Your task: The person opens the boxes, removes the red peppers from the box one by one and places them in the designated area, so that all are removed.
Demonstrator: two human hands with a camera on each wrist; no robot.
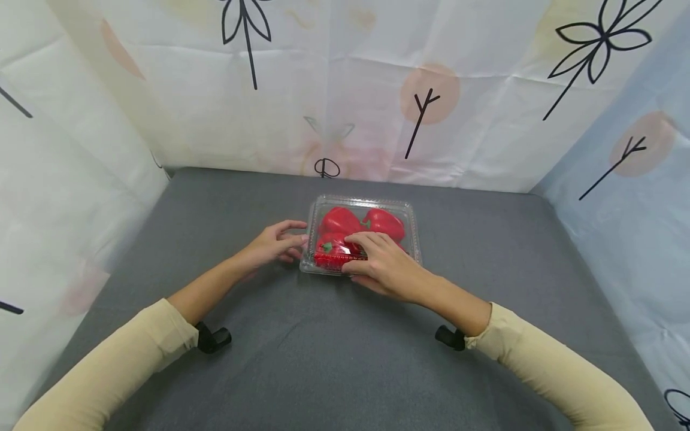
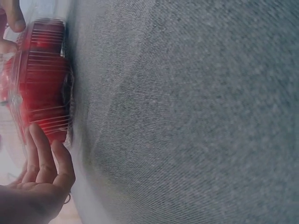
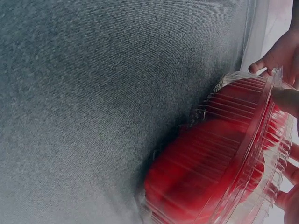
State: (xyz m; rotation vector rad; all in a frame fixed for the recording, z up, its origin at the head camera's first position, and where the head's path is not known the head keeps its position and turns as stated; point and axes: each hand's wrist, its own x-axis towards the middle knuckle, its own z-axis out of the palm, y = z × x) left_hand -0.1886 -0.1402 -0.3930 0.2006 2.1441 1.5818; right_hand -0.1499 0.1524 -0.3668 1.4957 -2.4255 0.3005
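A clear plastic clamshell container (image 1: 318, 209) holds several red bell peppers (image 1: 384, 222), with green stems on some. Its ribbed wall shows close up in both wrist views. My left hand (image 1: 275, 242) is at the container's left side, fingers loosely extended; in the left wrist view, fingertips (image 2: 35, 128) reach the wall. My right hand (image 1: 385, 266) is over the front right part, fingers bent on the lid and thumb at the front rim. In the right wrist view, the right thumb (image 3: 286, 100) lies against the rim. Part of the front pepper and lid is hidden by that hand.
The container stands on a grey cloth-covered table (image 1: 323, 359), towards the back edge. Printed white curtains (image 1: 345, 90) hang behind and at both sides. A black strap mount (image 1: 212, 338) is on the left wrist, and another black mount (image 1: 450, 338) on the right.
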